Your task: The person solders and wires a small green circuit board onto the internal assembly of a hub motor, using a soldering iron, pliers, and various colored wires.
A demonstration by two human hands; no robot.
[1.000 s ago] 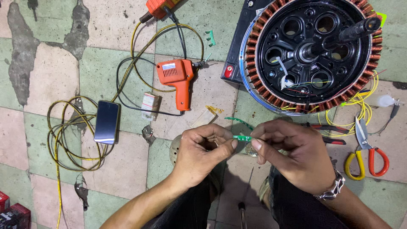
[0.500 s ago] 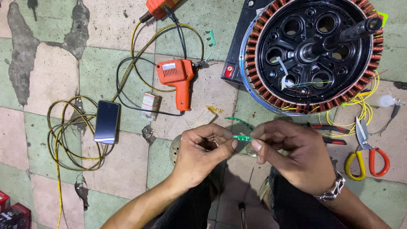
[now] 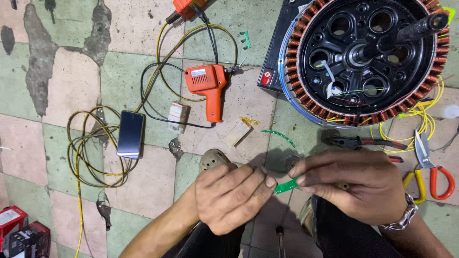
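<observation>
My left hand (image 3: 233, 197) and my right hand (image 3: 354, 184) meet low in the view, above my knees. Between their fingertips they pinch a small green strip (image 3: 286, 185), the left hand at its left end and the right hand at its right end. A second curved green strip (image 3: 278, 134) lies on the tiled floor just above my hands. Behind, at the upper right, a large round motor stator (image 3: 363, 57) with copper windings and a black hub lies on the floor, thin coloured wires coming out of it.
An orange soldering gun (image 3: 208, 86) with a black cord lies at centre left. A dark phone (image 3: 131, 134) rests on a coil of yellow wire (image 3: 86, 148). Black-handled pliers (image 3: 356, 142) and orange-and-yellow scissors (image 3: 428, 165) lie at right. Small red boxes (image 3: 19, 229) sit at the lower left.
My hands have barely shifted; the fingers have worked slightly on the green strip, which stays pinched between them.
</observation>
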